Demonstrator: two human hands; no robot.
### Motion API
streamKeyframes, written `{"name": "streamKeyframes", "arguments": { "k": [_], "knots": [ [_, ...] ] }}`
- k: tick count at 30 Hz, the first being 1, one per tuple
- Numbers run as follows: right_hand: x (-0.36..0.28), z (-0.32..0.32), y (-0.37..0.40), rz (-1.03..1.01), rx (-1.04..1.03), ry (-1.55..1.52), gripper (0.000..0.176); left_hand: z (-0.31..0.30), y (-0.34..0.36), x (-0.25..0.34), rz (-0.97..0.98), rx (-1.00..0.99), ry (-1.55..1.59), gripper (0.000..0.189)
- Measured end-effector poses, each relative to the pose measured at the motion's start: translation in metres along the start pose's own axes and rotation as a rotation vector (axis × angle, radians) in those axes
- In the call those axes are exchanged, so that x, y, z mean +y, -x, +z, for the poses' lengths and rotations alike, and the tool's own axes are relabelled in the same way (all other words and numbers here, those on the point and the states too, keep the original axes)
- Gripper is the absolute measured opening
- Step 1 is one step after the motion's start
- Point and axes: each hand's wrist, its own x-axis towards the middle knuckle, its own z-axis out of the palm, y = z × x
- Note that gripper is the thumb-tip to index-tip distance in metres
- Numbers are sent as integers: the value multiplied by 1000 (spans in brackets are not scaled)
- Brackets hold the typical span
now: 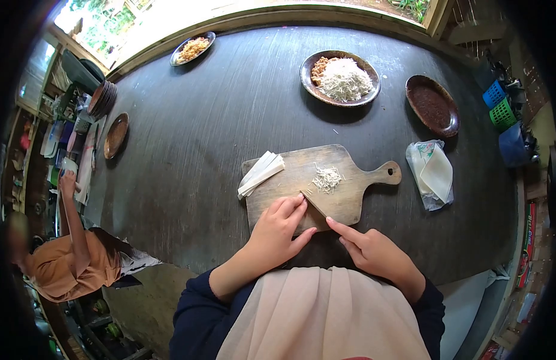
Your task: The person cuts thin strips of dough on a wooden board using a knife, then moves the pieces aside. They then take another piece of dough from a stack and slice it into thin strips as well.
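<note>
On the narrow red package standing among the goods at the far right edge, pale lettering runs lengthwise; "BEST" can be read, but the letters after it are too small and distorted to make out. The clear plastic wrapper right of the cutting board bears green printing, too blurred to read.

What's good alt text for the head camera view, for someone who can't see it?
A person's left hand and right hand meet at a thin, blade-like tool over a wooden board holding white strips and pale shreds, with a heaped bowl beyond and another person at frame left.
</note>
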Motion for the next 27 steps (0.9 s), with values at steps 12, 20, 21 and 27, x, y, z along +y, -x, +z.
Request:
{"name": "streamKeyframes", "arguments": {
  "k": [12, 20, 21, 27],
  "knots": [
    [0, -8, 16, -3, -53, 67, 57, 0, -1, 1, 1, 5, 17, 57],
    [-1, -6, 13, -5, 7, 40, 56, 0, -1, 1, -13, 14, 48, 56],
    [0, -6, 13, -21, 3, 31, 56, 0, -1, 1, -14, 17, 45, 56],
    [1, -5, 12, -24, -19, 52, 55, 1, 0, 1, -10, 14, 46, 55]
  ]
}}
